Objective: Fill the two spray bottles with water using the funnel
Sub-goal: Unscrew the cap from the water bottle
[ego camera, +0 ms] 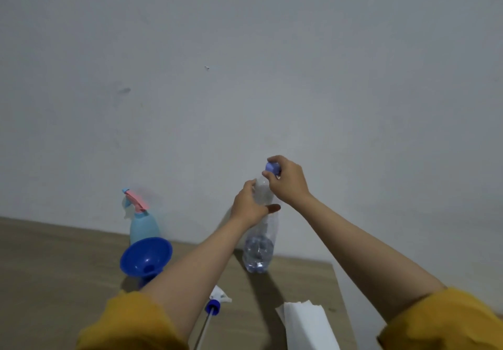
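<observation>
The left hand [249, 208] grips the water bottle [261, 230]; the right hand [287, 181] pinches its cap [273, 167]. Left of them, the funnel [146, 257] sits beside the capped spray bottle [143, 219]. Filling looks barely started.

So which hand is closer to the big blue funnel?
Left. The left hand holds the clear water bottle by its middle, up and right of the funnel. The right hand is higher and farther right, gripping the bottle's cap.
</observation>
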Action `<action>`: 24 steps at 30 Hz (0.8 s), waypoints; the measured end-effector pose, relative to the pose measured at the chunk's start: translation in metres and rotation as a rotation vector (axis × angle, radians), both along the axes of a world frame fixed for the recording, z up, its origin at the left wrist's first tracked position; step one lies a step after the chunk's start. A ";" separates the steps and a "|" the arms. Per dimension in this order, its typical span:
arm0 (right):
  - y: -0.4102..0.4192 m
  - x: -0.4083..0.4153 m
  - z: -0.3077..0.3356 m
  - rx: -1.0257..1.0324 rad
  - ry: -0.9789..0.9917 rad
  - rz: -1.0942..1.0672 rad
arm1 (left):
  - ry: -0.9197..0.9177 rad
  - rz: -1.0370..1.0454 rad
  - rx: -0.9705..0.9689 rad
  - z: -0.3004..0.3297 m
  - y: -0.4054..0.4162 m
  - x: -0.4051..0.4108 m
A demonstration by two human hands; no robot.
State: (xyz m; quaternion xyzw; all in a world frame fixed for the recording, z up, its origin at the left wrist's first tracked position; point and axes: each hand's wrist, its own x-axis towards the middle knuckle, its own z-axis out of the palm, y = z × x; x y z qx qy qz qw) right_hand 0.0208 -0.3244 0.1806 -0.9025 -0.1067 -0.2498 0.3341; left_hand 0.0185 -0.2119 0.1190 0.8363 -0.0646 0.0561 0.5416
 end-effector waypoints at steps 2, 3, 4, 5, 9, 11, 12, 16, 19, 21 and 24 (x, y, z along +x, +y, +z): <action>-0.002 -0.008 0.003 -0.006 -0.035 0.021 | -0.029 0.022 -0.023 0.002 0.000 -0.005; -0.003 -0.014 0.007 -0.001 -0.057 0.033 | -0.047 0.025 -0.037 0.004 0.001 -0.010; -0.003 -0.020 0.012 0.005 -0.083 0.045 | -0.072 0.025 -0.050 0.008 0.003 -0.015; -0.004 -0.028 0.018 0.012 -0.105 0.056 | -0.099 0.025 -0.061 0.013 0.005 -0.022; -0.004 -0.063 0.045 0.017 -0.146 0.104 | -0.173 0.019 -0.085 0.031 0.017 -0.053; -0.004 -0.082 0.053 -0.014 -0.143 0.113 | -0.182 0.014 -0.096 0.036 0.021 -0.074; -0.003 -0.092 0.056 -0.027 -0.135 0.116 | -0.179 0.014 -0.102 0.036 0.024 -0.085; 0.003 -0.127 0.051 -0.047 -0.066 0.131 | -0.144 0.019 -0.101 0.027 0.031 -0.122; 0.005 -0.147 0.040 -0.074 -0.022 0.151 | -0.106 0.018 -0.077 0.015 0.037 -0.146; 0.004 -0.157 0.031 -0.101 0.023 0.161 | -0.085 0.011 -0.060 0.006 0.040 -0.162; 0.006 -0.169 0.020 -0.120 0.072 0.189 | -0.089 0.002 -0.053 -0.007 0.044 -0.183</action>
